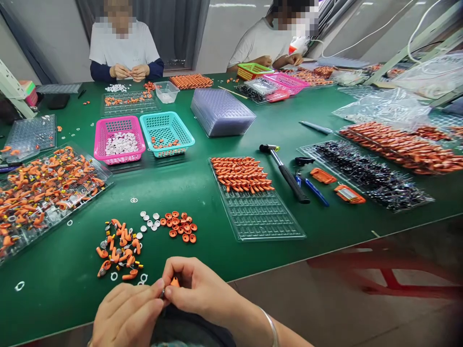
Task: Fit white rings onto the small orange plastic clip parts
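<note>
Orange, one small part [175, 281] pinched between the fingers of my left hand [126, 315] and right hand [197, 289] at the green bench's [202, 193] near edge.

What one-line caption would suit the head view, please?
Both hands pinch a small orange part beside loose orange pieces.

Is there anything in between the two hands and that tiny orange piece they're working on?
No. The left hand and right hand meet fingertip to fingertip around the small orange piece, so nothing visible stands between. The loose orange parts lie apart on the green table, beyond the hands.
</note>
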`<state>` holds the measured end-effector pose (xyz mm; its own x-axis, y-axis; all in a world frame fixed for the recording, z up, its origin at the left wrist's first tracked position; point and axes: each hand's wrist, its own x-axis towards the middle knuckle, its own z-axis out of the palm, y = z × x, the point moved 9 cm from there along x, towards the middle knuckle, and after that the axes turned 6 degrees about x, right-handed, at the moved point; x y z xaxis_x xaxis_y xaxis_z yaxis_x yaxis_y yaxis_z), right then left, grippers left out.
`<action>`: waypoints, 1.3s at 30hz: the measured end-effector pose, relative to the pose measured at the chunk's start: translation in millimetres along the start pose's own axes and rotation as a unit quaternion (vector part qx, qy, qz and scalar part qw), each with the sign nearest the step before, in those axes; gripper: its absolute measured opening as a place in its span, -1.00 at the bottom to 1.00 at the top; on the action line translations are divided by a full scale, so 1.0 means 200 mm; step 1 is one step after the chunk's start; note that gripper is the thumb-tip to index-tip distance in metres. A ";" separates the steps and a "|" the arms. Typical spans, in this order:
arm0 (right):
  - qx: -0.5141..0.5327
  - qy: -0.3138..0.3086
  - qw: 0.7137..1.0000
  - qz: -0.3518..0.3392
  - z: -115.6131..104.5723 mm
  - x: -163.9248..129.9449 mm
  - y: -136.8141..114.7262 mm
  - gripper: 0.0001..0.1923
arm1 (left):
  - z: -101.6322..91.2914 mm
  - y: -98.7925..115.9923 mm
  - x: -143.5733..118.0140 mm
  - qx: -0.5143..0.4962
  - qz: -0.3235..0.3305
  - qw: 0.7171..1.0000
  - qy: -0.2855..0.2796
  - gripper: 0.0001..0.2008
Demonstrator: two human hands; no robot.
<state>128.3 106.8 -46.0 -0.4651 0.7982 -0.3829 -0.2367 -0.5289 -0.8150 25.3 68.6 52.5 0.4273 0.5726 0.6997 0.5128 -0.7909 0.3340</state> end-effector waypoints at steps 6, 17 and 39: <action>0.118 0.034 0.992 -0.015 0.03 0.01 0.07 -0.84 | -0.01 0.00 0.04 -0.033 -0.014 0.999 0.012 -0.81; 0.138 -0.019 0.990 -0.014 0.03 -0.01 0.00 -0.53 | 0.01 -0.18 -0.06 -0.127 -0.185 0.974 0.043 -0.75; 0.336 -0.031 0.937 -0.086 0.06 -0.02 0.09 -0.68 | 0.00 -0.05 0.09 -0.084 -0.085 0.993 0.012 -0.98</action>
<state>116.5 90.2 -54.3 -0.4145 0.8808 -0.2290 -0.7871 -0.4733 -0.3956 27.7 86.5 61.9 0.3255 0.6974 0.6385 0.4446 -0.7089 0.5476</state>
